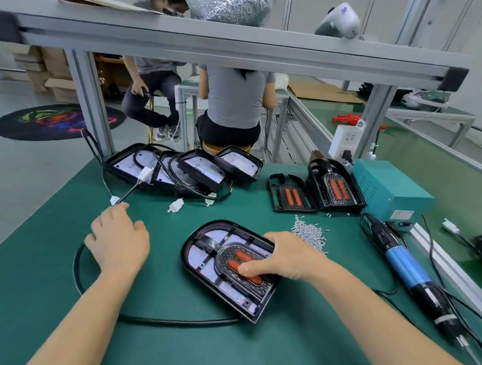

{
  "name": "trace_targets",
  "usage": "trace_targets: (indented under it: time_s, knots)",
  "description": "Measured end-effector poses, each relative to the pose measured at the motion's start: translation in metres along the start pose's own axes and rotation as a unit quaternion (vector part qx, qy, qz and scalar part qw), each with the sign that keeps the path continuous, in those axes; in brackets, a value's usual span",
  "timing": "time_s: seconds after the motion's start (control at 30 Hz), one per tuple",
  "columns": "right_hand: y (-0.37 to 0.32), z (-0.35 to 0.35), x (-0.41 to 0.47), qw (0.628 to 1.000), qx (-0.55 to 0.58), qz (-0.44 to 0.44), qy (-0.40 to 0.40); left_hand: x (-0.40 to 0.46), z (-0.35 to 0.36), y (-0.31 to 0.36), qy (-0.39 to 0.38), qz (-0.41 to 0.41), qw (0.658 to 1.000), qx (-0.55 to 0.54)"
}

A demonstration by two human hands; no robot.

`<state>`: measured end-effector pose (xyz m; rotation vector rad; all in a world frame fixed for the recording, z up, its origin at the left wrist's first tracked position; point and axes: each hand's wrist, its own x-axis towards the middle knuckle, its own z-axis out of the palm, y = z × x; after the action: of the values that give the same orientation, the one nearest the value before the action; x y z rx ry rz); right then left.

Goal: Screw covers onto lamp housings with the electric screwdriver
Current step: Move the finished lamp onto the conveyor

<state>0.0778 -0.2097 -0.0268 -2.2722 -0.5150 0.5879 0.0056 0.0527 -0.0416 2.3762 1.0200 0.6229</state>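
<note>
Single head-worn wide-angle view, looking forward and down, close over green bench

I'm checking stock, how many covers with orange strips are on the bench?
3: one cover on the housing under the right hand; one flat behind the screws; one beside it, maybe hiding more.

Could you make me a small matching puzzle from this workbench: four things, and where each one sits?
Things:
1. electric screwdriver
2. loose screws
3. teal box
4. lamp housing

Places:
A. under the right hand
B. lying along the mat's right edge
C. heaped just behind the right hand
D. behind the screwdriver, beside the stacked covers

Pairs: 1-B, 2-C, 3-D, 4-A
</note>
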Motion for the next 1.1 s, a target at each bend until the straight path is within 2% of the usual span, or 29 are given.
trace_targets:
  time_s: [0.17,0.27,0.47,0.6,0.73,0.87,0.93,0.97,1.03,1.1]
  knots:
    - [-0.004,0.000,-0.001,1.000,-0.012,-0.002,0.004,0.022,-0.021,-0.052,-0.009,-0.078,0.989,0.125]
    - [-0.002,0.000,-0.001,1.000,-0.012,0.000,0.011,0.022,-0.026,-0.066,-0.029,-0.085,0.982,0.167]
    - [-0.004,0.003,0.000,1.000,-0.015,0.000,0.016,0.018,-0.030,-0.065,-0.028,-0.100,0.989,0.101]
    - [-0.011,0.007,-0.002,1.000,-0.019,0.004,0.016,0.010,-0.031,-0.063,0.046,-0.100,0.991,-0.069]
    - [-0.013,0.006,-0.002,0.999,-0.036,0.007,0.024,0.002,-0.036,-0.045,0.176,0.003,0.970,-0.165]
    - [-0.016,0.013,-0.013,0.996,-0.080,-0.008,0.038,0.003,-0.035,-0.025,0.229,0.139,0.953,-0.145]
    - [-0.019,0.017,-0.019,0.980,-0.144,-0.055,0.129,0.004,-0.031,-0.014,0.227,0.244,0.938,-0.097]
    - [-0.022,0.017,-0.021,0.966,-0.139,-0.095,0.196,0.004,-0.029,-0.010,0.227,0.297,0.925,-0.071]
    - [-0.029,0.013,-0.025,0.942,-0.062,-0.145,0.296,0.007,-0.027,-0.003,0.236,0.371,0.897,-0.044]
    - [-0.035,0.007,-0.026,0.932,0.029,-0.153,0.328,0.010,-0.028,0.002,0.244,0.413,0.876,-0.048]
